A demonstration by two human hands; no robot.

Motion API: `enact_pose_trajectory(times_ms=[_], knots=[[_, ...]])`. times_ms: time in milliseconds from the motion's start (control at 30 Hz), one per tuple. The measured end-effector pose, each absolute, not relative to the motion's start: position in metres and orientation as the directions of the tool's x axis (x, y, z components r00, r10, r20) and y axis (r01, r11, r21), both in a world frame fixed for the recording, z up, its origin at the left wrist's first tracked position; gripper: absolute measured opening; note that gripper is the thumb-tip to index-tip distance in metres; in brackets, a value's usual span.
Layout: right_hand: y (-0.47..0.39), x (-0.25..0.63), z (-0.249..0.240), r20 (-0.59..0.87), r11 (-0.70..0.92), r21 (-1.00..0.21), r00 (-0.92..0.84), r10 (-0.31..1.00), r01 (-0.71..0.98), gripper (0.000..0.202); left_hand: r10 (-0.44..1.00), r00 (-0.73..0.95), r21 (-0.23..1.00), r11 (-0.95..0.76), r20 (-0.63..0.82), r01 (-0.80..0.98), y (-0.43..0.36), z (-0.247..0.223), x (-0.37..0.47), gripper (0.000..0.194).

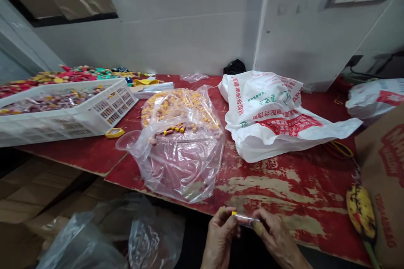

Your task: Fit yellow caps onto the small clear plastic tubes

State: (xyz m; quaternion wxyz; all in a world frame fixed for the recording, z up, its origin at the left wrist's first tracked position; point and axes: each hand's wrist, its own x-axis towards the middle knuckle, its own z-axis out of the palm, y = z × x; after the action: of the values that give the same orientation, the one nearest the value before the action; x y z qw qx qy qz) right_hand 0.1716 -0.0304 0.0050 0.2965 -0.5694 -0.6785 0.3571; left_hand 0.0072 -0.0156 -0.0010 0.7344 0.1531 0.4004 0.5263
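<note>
Close to the table's front edge, both hands hold a small slim clear tube [246, 220] with a yellow end and something reddish inside. My left hand [220, 235] pinches its yellow end between thumb and fingers. The other end is gripped by my right hand [274, 232]. Beyond them on the table lies a clear plastic bag [186, 168] with many small yellow-tipped brownish pieces [176, 103] inside, several of them near its mouth. A clear plastic cup or scoop [127, 140] rests at the bag's left side.
A white crate [78, 119] of small wrapped pieces stands left, before a colourful heap [78, 73]. A white printed bag [268, 113] lies right of centre on the worn red table [284, 180]. A cardboard box [383, 189] and a spotted yellow object [361, 210] are right.
</note>
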Motion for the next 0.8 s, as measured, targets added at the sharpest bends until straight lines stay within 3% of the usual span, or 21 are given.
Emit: enact_pose_trajectory(times_ms=[67, 267, 433, 633, 800], knots=[[-0.030, 0.173, 0.003, -0.020, 0.079, -0.811, -0.162, 0.987, 0.580, 0.047, 0.897, 0.138, 0.645, 0.402, -0.419, -0.650, -0.016, -0.004, 0.008, 0.034], [-0.025, 0.174, 0.004, 0.065, 0.178, -0.806, -0.215, 0.975, 0.564, 0.030, 0.906, 0.098, 0.634, 0.362, -0.412, -0.683, -0.016, 0.003, 0.003, 0.034], [-0.025, 0.172, 0.004, 0.007, 0.117, -0.806, -0.189, 0.982, 0.580, 0.052, 0.895, 0.136, 0.616, 0.396, -0.425, -0.681, -0.017, 0.006, 0.002, 0.033], [-0.028, 0.171, 0.008, -0.008, 0.135, -0.800, -0.235, 0.972, 0.585, 0.034, 0.901, 0.107, 0.632, 0.375, -0.420, -0.678, -0.017, 0.005, 0.002, 0.034], [-0.028, 0.169, 0.005, -0.027, 0.088, -0.800, -0.183, 0.983, 0.594, 0.051, 0.896, 0.111, 0.628, 0.384, -0.429, -0.676, -0.016, 0.006, 0.003, 0.034]])
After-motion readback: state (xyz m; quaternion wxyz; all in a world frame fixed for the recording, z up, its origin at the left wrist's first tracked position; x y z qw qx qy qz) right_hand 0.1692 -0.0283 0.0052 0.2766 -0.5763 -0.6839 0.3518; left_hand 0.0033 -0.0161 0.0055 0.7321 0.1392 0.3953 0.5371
